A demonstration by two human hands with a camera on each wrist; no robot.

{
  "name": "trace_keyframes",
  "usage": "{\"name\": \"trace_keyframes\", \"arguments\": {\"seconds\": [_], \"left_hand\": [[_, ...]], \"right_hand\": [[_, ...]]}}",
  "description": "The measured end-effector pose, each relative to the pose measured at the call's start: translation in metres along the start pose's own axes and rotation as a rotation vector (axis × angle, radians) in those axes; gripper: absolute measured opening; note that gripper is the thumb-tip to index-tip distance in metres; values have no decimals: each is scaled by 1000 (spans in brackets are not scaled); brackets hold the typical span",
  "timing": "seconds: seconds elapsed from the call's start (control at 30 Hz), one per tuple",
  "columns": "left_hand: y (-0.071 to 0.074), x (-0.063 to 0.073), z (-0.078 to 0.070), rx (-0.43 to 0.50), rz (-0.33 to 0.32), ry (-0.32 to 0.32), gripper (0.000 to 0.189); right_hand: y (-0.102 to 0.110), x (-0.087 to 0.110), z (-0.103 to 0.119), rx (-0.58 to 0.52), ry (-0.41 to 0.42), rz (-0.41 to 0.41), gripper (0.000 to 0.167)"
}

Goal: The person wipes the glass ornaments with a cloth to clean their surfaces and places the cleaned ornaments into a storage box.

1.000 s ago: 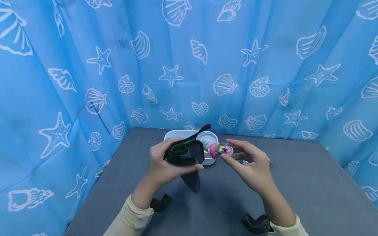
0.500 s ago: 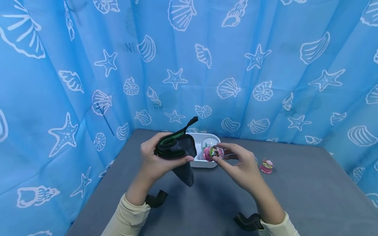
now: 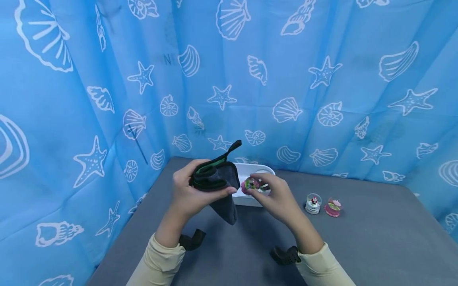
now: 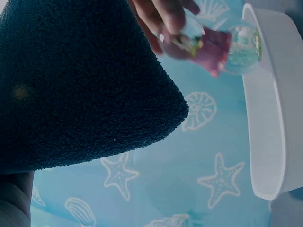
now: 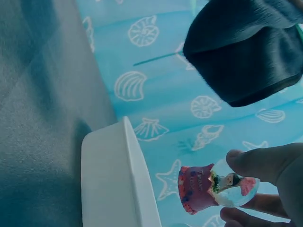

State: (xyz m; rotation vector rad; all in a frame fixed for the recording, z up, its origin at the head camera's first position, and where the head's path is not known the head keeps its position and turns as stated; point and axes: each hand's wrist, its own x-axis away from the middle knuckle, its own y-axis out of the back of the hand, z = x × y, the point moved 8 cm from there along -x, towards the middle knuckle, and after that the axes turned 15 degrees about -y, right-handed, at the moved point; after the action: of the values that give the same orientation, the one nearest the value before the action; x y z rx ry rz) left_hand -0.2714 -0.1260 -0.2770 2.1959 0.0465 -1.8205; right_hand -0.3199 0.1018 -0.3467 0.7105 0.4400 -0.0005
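Note:
My left hand [image 3: 186, 194] grips a folded dark grey towel [image 3: 226, 208] with black edging, a green inner side and a hanging loop. The towel's lower corner droops below the hand. In my right hand [image 3: 277, 196], thumb and fingers pinch a snow globe [image 5: 196, 189] by its clear dome. Its pink base faces left, toward the towel, and a small figure shows inside the dome. The globe is tipped on its side, above the white tray in the head view, and apart from the towel in the right wrist view.
The white tray [image 3: 247, 201] stands at the back of the grey table [image 3: 365, 238]; another clear globe [image 4: 244, 49] shows at it in the left wrist view. To the right stand a white-based snow globe [image 3: 313, 205] and a pink-based one [image 3: 333, 208]. A blue shell-print curtain [image 3: 272, 79] hangs behind.
My right hand has moved left with the snow globe, across the tray toward the towel. The two globes on the right have come into view from behind it. The view has shifted slightly.

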Motion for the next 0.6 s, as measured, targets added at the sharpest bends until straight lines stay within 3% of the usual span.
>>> {"name": "trace_keyframes", "arguments": {"seconds": [0.33, 0.6], "left_hand": [[4, -4, -2, 2, -10, -23, 66], [16, -4, 2, -16, -45, 17, 67]], "right_hand": [[-36, -28, 8, 139, 18, 138, 35], [-67, -42, 4, 234, -29, 221, 22]]}}
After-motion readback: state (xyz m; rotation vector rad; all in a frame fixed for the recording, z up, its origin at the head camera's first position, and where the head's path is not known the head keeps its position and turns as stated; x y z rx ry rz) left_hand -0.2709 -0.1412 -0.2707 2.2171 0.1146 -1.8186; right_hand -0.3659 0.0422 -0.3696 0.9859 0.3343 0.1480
